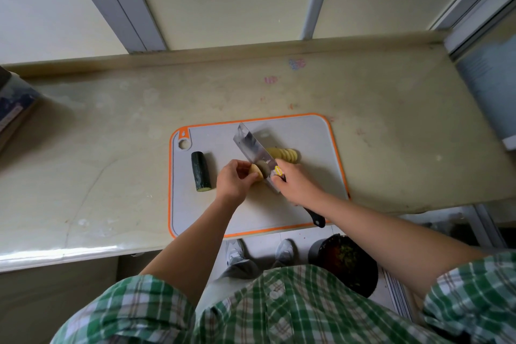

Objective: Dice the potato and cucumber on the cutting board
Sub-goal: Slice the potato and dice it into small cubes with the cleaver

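The remaining potato piece (256, 172) is sitting near the middle of the cutting board (251, 212), its pale, smooth cut face pointing right toward the blade; the left hand (233, 180) is gripping it with fingers and thumb curled round its rounded end; the cleaver (255, 151) is standing against that cut face, its broad, shiny rectangular blade running on a diagonal from far left to near right, with the black handle pointing toward the board's near edge; the right hand (293, 184) is clasping the handle just behind the blade, fingers wrapped round it; just beyond the blade, on its right, a row of thin yellow potato slices (284, 155) is lying overlapped like fallen tiles; the cucumber (201, 174), a short dark green cylinder, is lying on the board's left part, apart from the potato, its long axis running far to near and its pale cut end facing the near side; the board is a flat grey rectangle with rounded corners and an orange rim, resting on a beige, stained countertop (111, 148); a dark round bin (346, 262) is standing on the floor below.
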The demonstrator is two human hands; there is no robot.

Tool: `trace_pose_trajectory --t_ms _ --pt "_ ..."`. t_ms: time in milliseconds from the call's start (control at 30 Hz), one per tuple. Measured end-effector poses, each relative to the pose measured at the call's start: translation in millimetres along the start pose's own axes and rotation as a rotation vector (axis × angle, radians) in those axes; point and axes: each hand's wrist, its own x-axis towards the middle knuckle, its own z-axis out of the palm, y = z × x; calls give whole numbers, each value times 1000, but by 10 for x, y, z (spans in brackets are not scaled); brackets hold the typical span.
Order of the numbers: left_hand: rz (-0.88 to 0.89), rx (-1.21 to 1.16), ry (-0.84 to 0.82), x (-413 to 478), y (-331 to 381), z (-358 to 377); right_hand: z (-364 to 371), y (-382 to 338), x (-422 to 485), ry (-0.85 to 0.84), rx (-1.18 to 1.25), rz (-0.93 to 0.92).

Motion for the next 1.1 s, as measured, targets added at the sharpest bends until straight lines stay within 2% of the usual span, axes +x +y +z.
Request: trace_pose_trajectory --t_ms 233,433,600,700,967,1100 --pt "-25 -12 48 -37 28 12 -113 -67 26 73 112 74" --pt "-46 -28 61 -50 50 5 -200 -121 -62 -28 44 37" --pt "-7 -50 27 -85 74 -13 -233 -122 -96 -13 -47 14" --pt "38 35 -10 -94 76 -24 -228 -125 -116 -12 -42 19" --pt "-63 168 186 -110 -14 -108 -131 -167 -109 -2 -128 20" --pt "-136 177 203 -117 -9 -82 -2 -187 -89 -11 -192 -46"
